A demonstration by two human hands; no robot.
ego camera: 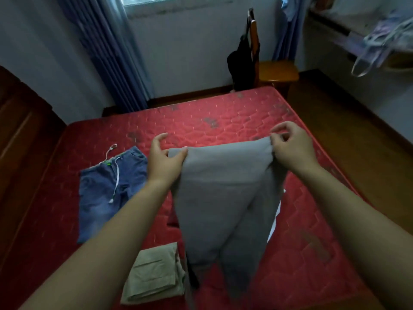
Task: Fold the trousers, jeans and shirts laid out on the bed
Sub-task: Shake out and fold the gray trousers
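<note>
The plain grey garment of soft matte cloth, most likely trousers, hangs in the air above the middle of the red quilted bed, its top hem stretched level and its lower part drooping in two limp tails towards the bed's near edge. The left hand pinches the left end of that hem between thumb and curled fingers; the right hand pinches the right end the same way, its spare fingers raised. The cloth looks light and floppy with no stiffness of its own, so it should sag wherever unsupported; the hem corners seem the right hold, and it probably needs laying flat before creasing. The blue denim jeans with a white drawstring lie spread out towards the bed's left edge, and a folded beige pair of trousers sits by the near edge.
</note>
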